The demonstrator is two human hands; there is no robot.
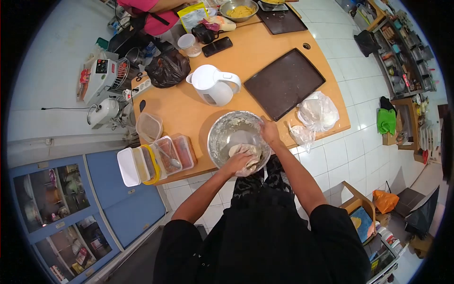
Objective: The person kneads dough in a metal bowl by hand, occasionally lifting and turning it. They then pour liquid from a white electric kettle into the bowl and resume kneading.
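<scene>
A large metal bowl (222, 128) with flour-like residue on its wall stands at the table's near edge. Inside it lies a lump of pale dough (250, 150). My left hand (238, 163) is pressed into the dough, its fingers partly covered by it and curled about it. With my right hand (270, 132) I grip the bowl's right rim, fingers wrapped over the edge. A white electric kettle (210, 85) stands just behind the bowl.
Right of the kettle lies a dark baking tray (285, 83), with plastic bags (318, 111) beside it. Food containers (163, 158) line the left edge. A black bag (168, 67), a jar (189, 45) and a phone (217, 47) lie farther back, near another person (153, 21).
</scene>
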